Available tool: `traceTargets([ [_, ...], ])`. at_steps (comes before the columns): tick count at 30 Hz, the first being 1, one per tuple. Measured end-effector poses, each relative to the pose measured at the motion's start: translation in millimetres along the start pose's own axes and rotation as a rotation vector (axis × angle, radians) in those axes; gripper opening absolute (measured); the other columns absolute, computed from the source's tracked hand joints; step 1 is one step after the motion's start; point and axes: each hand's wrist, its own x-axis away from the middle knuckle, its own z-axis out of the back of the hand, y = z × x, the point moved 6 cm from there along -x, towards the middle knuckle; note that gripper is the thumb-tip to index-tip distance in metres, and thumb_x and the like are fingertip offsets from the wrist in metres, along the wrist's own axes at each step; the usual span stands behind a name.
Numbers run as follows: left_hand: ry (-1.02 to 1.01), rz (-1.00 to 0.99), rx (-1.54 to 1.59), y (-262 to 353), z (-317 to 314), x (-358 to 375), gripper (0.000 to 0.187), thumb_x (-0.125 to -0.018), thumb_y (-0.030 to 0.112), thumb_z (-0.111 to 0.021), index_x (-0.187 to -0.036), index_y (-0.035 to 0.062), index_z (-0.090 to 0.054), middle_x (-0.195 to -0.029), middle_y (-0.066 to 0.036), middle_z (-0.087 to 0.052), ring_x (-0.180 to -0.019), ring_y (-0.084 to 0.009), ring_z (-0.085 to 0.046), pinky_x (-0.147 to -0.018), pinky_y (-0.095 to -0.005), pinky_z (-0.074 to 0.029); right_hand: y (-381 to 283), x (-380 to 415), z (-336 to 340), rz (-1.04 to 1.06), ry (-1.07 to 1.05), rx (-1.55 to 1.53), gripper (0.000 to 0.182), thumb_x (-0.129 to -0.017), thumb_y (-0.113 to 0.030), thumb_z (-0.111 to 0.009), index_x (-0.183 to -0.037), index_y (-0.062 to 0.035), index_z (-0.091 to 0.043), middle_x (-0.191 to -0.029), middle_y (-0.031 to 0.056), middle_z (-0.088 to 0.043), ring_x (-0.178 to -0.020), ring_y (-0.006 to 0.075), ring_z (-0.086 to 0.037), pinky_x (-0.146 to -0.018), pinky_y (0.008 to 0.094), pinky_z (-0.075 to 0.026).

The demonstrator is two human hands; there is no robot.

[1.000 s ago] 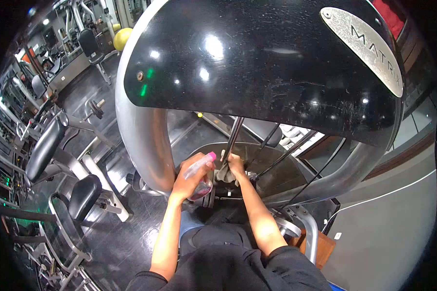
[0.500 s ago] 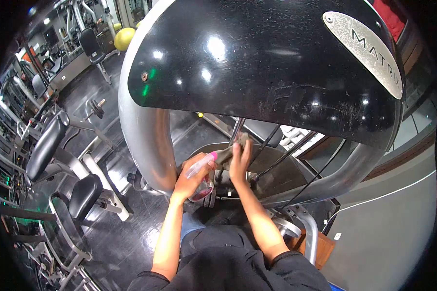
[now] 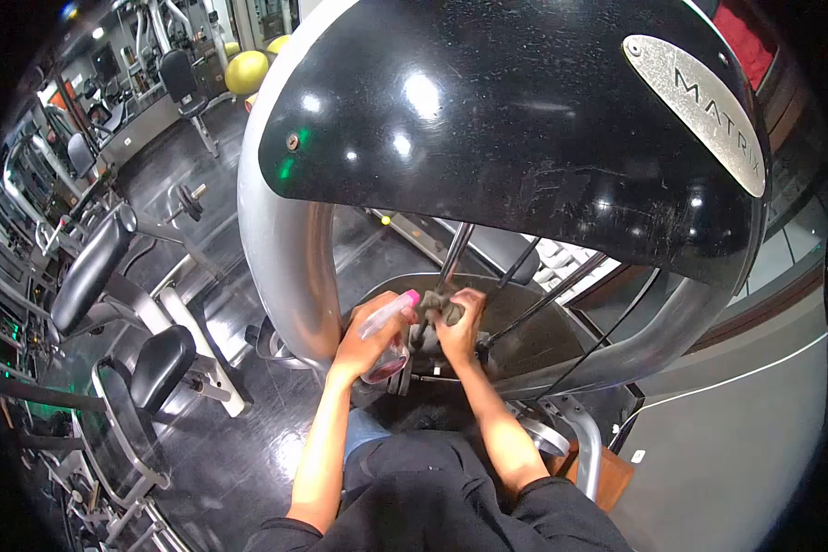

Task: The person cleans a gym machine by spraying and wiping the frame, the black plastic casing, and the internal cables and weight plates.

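Note:
My left hand [image 3: 363,342] is wrapped round a clear spray bottle [image 3: 388,315] with a pink nozzle and some reddish liquid low inside. Close beside it, my right hand [image 3: 460,333] grips a bunched grey-green cloth [image 3: 443,311]. The cloth lies against or just in front of a slim metal rod [image 3: 456,250] of the gym machine; exact contact is hard to make out. Above both hands arches the machine's glossy black cover [image 3: 488,120], with a silver MATRIX plate [image 3: 699,106] on its right side.
A thick silver frame tube [image 3: 290,267] curves down left of my hands. Dark cables and rods [image 3: 557,294] slant past on the right. A padded bench [image 3: 92,267] and a seat [image 3: 164,362] stand at left, a yellow ball [image 3: 247,73] behind. A grey wall [image 3: 727,432] lies right.
My right hand has gone from outstretched fingers to closed round the cloth, a little lower on the rod. My left hand keeps the bottle. The view has shifted slightly.

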Motion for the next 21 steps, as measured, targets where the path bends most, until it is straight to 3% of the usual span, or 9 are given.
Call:
traceTargets([
  [3, -0.018, 0.005, 0.009, -0.6, -0.6, -0.3, 0.022, -0.095, 0.023, -0.059, -0.089, 0.0028, -0.063, -0.077, -0.002, -0.059, -0.061, -0.0088, -0.057, -0.057, -0.0256, -0.044, -41.4, -55.7, 23.6, 0.118, 0.094, 0.030, 0.047, -0.061, 0.005, -0.082, -0.100, -0.0106, -0.062, -0.103, 0.0107, -0.044, -0.093, 0.0262, -0.052, -0.082, 0.0378, -0.044],
  [7, 0.002, -0.029, -0.005, 3.6, -2.1, 0.5, 0.023, -0.095, 0.025, -0.061, -0.088, 0.0030, -0.063, -0.075, -0.001, -0.058, -0.061, -0.0087, -0.057, -0.055, -0.0254, -0.044, -68.6, -83.3, 29.3, 0.161, 0.061, 0.072, 0.047, -0.059, 0.002, -0.084, -0.100, -0.0148, -0.068, -0.099, 0.0091, -0.045, -0.090, 0.0254, -0.051, -0.076, 0.0355, -0.045],
  [8, 0.019, -0.021, -0.005, 3.1, -1.5, 0.2, 0.023, -0.095, 0.025, -0.061, -0.087, 0.0030, -0.063, -0.075, -0.001, -0.058, -0.060, -0.0086, -0.057, -0.055, -0.0253, -0.043, -73.0, -82.5, 30.1, 0.179, 0.065, 0.167, 0.048, -0.060, -0.002, -0.085, -0.101, -0.0221, -0.070, -0.095, 0.0040, -0.046, -0.077, 0.0208, -0.059, -0.061, 0.0331, -0.050],
  [11, 0.021, -0.001, 0.005, 5.9, -2.1, 1.1, 0.021, -0.095, 0.023, -0.062, -0.088, 0.0035, -0.063, -0.074, -0.001, -0.058, -0.060, -0.0083, -0.057, -0.055, -0.0254, -0.043, -52.7, -56.9, 9.5, 0.097, -0.084, 0.263, 0.043, -0.063, -0.007, -0.083, -0.101, -0.0244, -0.072, -0.094, 0.0037, -0.049, -0.079, 0.0223, -0.060, -0.062, 0.0377, -0.050],
  [13, -0.012, 0.013, -0.030, 4.2, -1.2, 4.1, 0.026, -0.096, 0.027, -0.061, -0.090, 0.0017, -0.063, -0.079, -0.003, -0.059, -0.064, -0.0101, -0.058, -0.057, -0.0263, -0.046, -30.9, -29.9, -4.1, -0.010, -0.203, 0.314, 0.045, -0.066, -0.014, -0.083, -0.106, -0.0316, -0.071, -0.095, 0.0018, -0.052, -0.084, 0.0229, -0.061, -0.064, 0.0386, -0.051],
  [17, -0.045, 0.010, -0.092, 1.4, -1.6, 4.8, 0.030, -0.098, 0.028, -0.060, -0.091, -0.0003, -0.063, -0.083, -0.004, -0.059, -0.065, -0.0113, -0.058, -0.059, -0.0266, -0.047, 11.5, 23.3, -27.1, -0.157, -0.393, 0.345, 0.038, -0.069, -0.014, -0.081, -0.102, -0.0300, -0.069, -0.101, 0.0055, -0.053, -0.093, 0.0295, -0.060, -0.072, 0.0439, -0.051],
  [19, -0.055, -0.016, -0.087, 9.5, -2.7, 6.7, 0.030, -0.098, 0.027, -0.060, -0.089, -0.0010, -0.063, -0.083, -0.003, -0.058, -0.066, -0.0105, -0.058, -0.059, -0.0262, -0.047, 26.6, 44.1, -40.3, -0.082, -0.368, 0.387, 0.036, -0.070, -0.014, -0.079, -0.101, -0.0294, -0.069, -0.103, 0.0054, -0.052, -0.094, 0.0304, -0.060, -0.075, 0.0451, -0.051],
  [21, -0.069, -0.010, -0.102, 8.9, -3.1, 5.1, 0.029, -0.098, 0.026, -0.060, -0.090, -0.0014, -0.062, -0.083, -0.004, -0.059, -0.068, -0.0106, -0.058, -0.059, -0.0259, -0.047, 34.1, 56.4, -48.9, -0.134, -0.403, 0.406, 0.036, -0.070, -0.014, -0.079, -0.101, -0.0287, -0.069, -0.104, 0.0059, -0.052, -0.094, 0.0309, -0.060, -0.075, 0.0455, -0.051],
])
